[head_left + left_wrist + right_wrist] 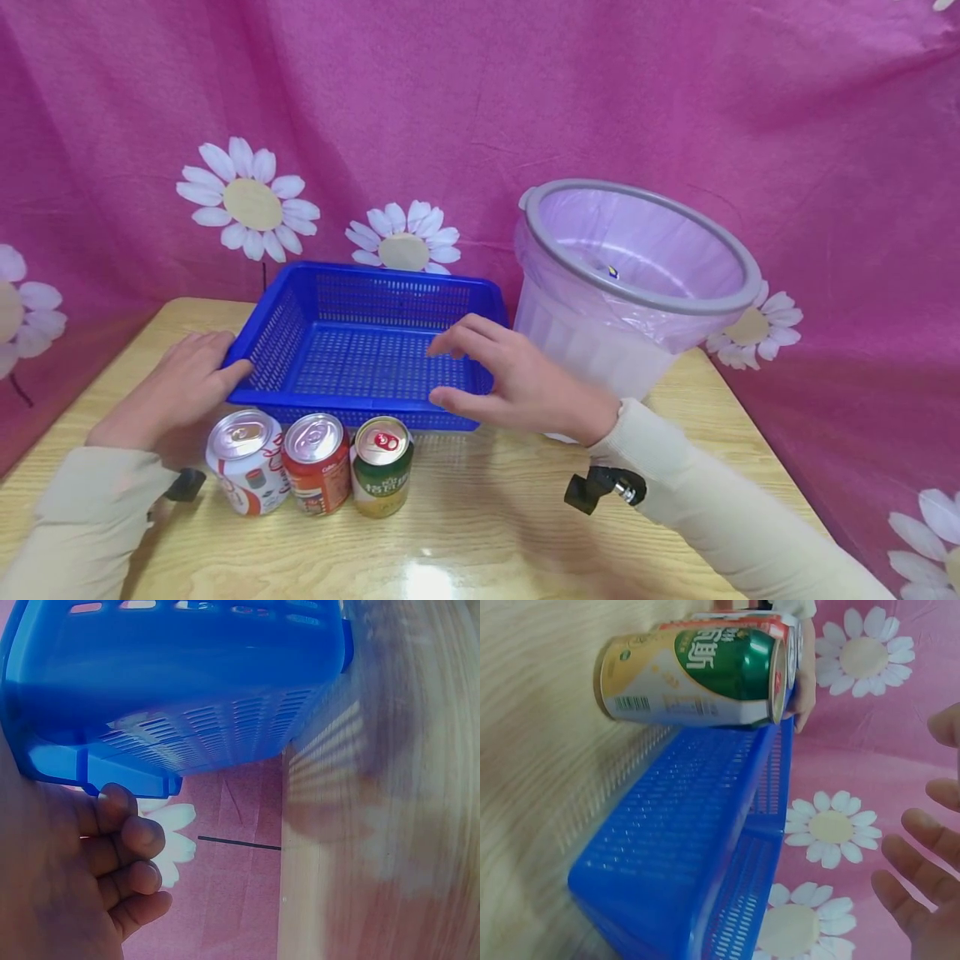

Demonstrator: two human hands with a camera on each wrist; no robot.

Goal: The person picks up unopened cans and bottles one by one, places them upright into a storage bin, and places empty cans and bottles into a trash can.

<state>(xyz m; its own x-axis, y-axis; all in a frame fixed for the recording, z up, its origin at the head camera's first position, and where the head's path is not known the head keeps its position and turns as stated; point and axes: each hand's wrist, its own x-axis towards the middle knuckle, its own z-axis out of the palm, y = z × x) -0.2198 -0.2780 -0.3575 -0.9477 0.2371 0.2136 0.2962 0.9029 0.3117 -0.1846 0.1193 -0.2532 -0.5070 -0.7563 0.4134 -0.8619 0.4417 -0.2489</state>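
A blue plastic basket with slotted sides stands at the middle of the table. My left hand grips its left rim near the front corner, the thumb over the rim; the left wrist view shows the fingers bent outside the basket wall. My right hand hovers at the basket's right front corner, thumb and fingers spread apart with nothing between them. In front of the basket three drink cans stand upright in a row: a white can, a red-orange can and a green and gold can.
A bin with a grey rim and a translucent purple liner stands right of the basket, behind my right forearm. A pink cloth with white flowers hangs behind the wooden table. Small camera mounts sit under both wrists.
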